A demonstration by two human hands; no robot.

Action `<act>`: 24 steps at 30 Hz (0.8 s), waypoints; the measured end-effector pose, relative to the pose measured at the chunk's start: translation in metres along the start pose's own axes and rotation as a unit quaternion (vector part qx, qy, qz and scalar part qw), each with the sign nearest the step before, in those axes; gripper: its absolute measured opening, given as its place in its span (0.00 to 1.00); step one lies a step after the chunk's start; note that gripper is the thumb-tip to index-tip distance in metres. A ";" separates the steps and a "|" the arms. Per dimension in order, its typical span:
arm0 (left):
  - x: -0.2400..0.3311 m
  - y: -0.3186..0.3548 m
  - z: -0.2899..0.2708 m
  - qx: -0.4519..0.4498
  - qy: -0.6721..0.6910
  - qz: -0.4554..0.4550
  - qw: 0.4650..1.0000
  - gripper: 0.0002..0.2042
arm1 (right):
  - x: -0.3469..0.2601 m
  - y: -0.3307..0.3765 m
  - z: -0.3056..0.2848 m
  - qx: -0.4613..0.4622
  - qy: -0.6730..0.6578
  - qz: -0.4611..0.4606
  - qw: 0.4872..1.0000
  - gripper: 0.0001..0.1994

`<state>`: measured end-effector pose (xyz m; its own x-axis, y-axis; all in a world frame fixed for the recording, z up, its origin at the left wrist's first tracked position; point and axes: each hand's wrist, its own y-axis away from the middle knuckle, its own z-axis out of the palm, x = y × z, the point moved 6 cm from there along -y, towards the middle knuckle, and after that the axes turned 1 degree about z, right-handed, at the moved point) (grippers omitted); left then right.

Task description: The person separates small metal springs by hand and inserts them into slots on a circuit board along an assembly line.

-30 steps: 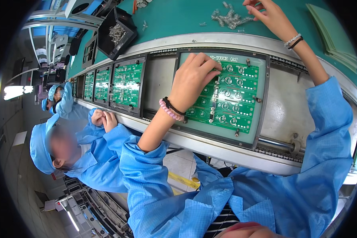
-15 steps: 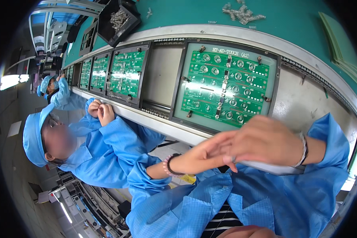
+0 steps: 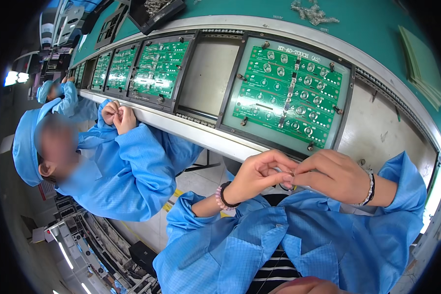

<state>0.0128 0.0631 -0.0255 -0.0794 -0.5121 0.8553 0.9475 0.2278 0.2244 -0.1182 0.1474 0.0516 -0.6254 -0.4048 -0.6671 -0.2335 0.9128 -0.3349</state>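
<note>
A green worktop [image 3: 230, 11] carries a loose heap of metal springs [image 3: 314, 14], a black bin [image 3: 164, 18] and pale green sheets [image 3: 420, 66]; beside it, a conveyor [image 3: 377, 127] bears framed circuit boards [image 3: 286, 93].

Above the circuit board [image 3: 278, 100] lies free room (dark posts [image 3: 337, 110] rise around it).

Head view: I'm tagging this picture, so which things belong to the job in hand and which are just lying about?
Likely job: left hand, right hand, tiny unidentifiable item they pinch, nearest framed circuit board, loose springs, black parts bin.

Apparently lying about: pale green sheets, black slotted frame.
</note>
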 end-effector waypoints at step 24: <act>0.049 0.024 -0.093 0.165 0.038 0.211 0.963 0.11 | 0.065 -0.108 0.020 -0.092 0.193 0.008 0.977 0.14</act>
<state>0.0602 -0.0340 -0.0215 0.3250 -0.3724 0.8693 0.7403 0.6722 0.0112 -0.1189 0.0213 0.0313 -0.8556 -0.3730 -0.3588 -0.3299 0.9272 -0.1773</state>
